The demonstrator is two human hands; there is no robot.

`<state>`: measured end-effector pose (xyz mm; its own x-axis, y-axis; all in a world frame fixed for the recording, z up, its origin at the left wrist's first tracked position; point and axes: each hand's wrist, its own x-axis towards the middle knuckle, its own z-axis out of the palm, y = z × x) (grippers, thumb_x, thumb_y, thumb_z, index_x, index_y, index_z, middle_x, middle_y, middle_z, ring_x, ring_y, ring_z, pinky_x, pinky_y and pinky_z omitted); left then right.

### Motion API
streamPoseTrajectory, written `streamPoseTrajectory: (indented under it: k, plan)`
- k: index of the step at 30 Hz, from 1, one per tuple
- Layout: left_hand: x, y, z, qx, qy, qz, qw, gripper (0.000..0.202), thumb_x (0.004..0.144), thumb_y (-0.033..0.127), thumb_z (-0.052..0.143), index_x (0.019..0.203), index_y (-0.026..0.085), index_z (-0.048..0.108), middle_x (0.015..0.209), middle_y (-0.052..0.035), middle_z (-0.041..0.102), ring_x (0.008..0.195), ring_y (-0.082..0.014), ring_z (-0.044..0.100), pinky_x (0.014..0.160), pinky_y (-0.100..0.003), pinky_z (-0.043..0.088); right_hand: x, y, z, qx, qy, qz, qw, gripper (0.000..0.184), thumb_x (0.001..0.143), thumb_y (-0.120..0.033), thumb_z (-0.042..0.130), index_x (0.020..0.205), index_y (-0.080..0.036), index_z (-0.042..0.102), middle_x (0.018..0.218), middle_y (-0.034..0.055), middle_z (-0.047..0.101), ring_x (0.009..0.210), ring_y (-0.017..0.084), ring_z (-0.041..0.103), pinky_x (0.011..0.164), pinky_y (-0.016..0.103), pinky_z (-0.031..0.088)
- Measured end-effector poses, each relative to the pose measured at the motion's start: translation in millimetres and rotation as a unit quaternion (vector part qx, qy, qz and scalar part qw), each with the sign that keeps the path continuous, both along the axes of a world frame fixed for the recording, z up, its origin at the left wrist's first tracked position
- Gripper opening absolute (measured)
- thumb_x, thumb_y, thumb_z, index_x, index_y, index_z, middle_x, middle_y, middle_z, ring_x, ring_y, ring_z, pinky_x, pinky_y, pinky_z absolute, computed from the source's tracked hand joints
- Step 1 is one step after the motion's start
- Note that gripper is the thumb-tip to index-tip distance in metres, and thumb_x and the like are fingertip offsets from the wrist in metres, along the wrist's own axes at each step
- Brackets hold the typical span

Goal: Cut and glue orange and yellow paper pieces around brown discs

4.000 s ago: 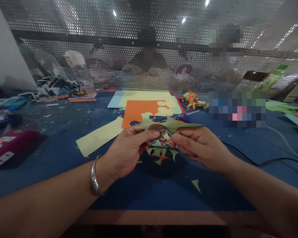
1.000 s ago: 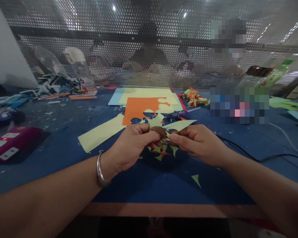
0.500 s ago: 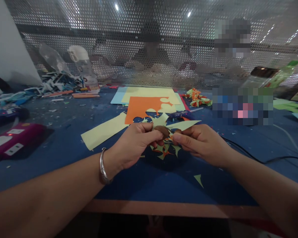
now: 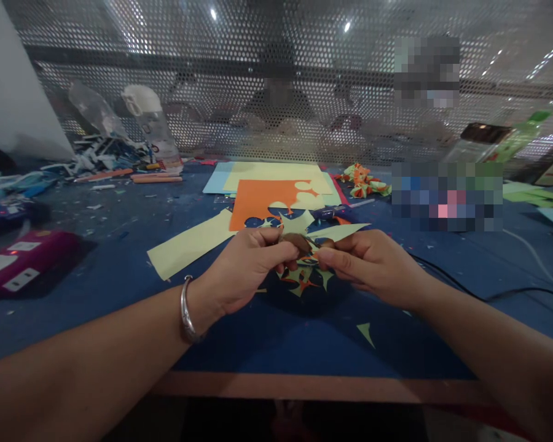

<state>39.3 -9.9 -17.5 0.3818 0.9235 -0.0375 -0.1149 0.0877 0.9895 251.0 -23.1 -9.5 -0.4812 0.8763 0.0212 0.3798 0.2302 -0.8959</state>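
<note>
My left hand [image 4: 246, 270] and my right hand [image 4: 373, 263] are both closed in a pinch on a pale green paper cut-out [image 4: 336, 232] held just above the blue table [image 4: 96, 270]. The cut-out has pointed arms sticking up and to the right. Under my fingers lie orange and green paper scraps [image 4: 301, 279]. A silver bangle [image 4: 187, 310] is on my left wrist. What lies between my fingertips is partly hidden.
An orange sheet [image 4: 258, 199] with cut holes lies on yellow and blue sheets [image 4: 267, 172] behind my hands. A pale yellow strip [image 4: 188, 242] is at left, a magenta box [image 4: 23, 261] far left, bottles [image 4: 152, 126] at back, a black cable [image 4: 488, 294] at right. A perforated screen [image 4: 276, 80] stands behind, with people beyond it.
The green cut-out was spread wide between my hands four seconds ago; now it is drawn in closer to my fingertips. My hands stay in much the same spot.
</note>
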Motion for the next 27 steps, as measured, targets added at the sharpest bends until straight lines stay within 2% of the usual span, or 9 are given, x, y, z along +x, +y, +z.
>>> streamPoseTrajectory:
  k: [5, 9, 15, 20, 23, 27]
  plan:
    - [0.0, 0.6, 0.8, 0.015, 0.015, 0.01, 1.0, 0.005, 0.073, 0.017, 0.069, 0.071, 0.013, 0.072, 0.066, 0.0017, 0.059, 0.06, -0.0068, 0.044, 0.055, -0.021, 0.034, -2.1, -0.3, 2.4, 0.001, 0.017, 0.006, 1.0, 0.043, 0.096, -0.053, 0.056, 0.074, -0.015, 0.058, 0.051, -0.0095, 0.03, 0.04, 0.003, 0.023, 0.038, 0.021, 0.015]
    - [-0.3, 0.9, 1.5, 0.026, 0.023, -0.006, 0.999, 0.006, 0.075, 0.018, 0.068, 0.076, 0.014, 0.073, 0.069, 0.0015, 0.061, 0.062, -0.0068, 0.046, 0.056, -0.02, 0.035, -1.8, -0.4, 2.1, 0.01, 0.005, -0.01, 1.0, 0.041, 0.095, -0.051, 0.058, 0.076, -0.015, 0.058, 0.05, -0.0095, 0.033, 0.041, 0.003, 0.027, 0.039, 0.02, 0.017]
    - [0.4, -0.9, 4.2, 0.013, 0.03, -0.017, 0.999, 0.006, 0.073, 0.016, 0.066, 0.069, 0.015, 0.069, 0.065, 0.0028, 0.059, 0.058, -0.0061, 0.046, 0.054, -0.019, 0.036, -1.8, -1.8, 3.4, 0.017, 0.007, -0.003, 1.0, 0.039, 0.095, -0.05, 0.059, 0.076, -0.016, 0.057, 0.05, -0.0103, 0.031, 0.039, 0.003, 0.024, 0.038, 0.021, 0.017]
    - [-0.7, -0.2, 3.7, 0.035, 0.05, -0.014, 0.998, 0.007, 0.073, 0.016, 0.064, 0.072, 0.015, 0.071, 0.065, 0.0025, 0.061, 0.059, -0.0064, 0.048, 0.054, -0.019, 0.036, -2.2, -1.1, 3.4, 0.009, 0.016, 0.0, 1.0, 0.037, 0.096, -0.048, 0.059, 0.077, -0.016, 0.058, 0.05, -0.0102, 0.029, 0.04, 0.003, 0.023, 0.039, 0.021, 0.016]
    - [-2.1, -0.4, 3.3, 0.056, 0.072, -0.017, 0.996, 0.009, 0.074, 0.015, 0.062, 0.071, 0.015, 0.07, 0.063, 0.003, 0.06, 0.057, -0.006, 0.047, 0.053, -0.018, 0.035, -2.7, -0.9, 3.8, 0.026, 0.013, -0.004, 1.0, 0.038, 0.094, -0.045, 0.063, 0.07, -0.016, 0.055, 0.055, -0.0073, 0.038, 0.043, 0.003, 0.026, 0.04, 0.022, 0.017]
    - [-3.0, -1.0, 3.1, 0.06, 0.084, -0.025, 0.994, 0.011, 0.075, 0.016, 0.062, 0.072, 0.015, 0.072, 0.063, 0.0036, 0.059, 0.057, -0.0057, 0.045, 0.052, -0.017, 0.034, -4.0, -1.4, 5.8, 0.035, 0.01, 0.002, 0.999, 0.036, 0.093, -0.043, 0.063, 0.071, -0.015, 0.058, 0.065, -0.0031, 0.049, 0.046, 0.004, 0.027, 0.041, 0.024, 0.018]
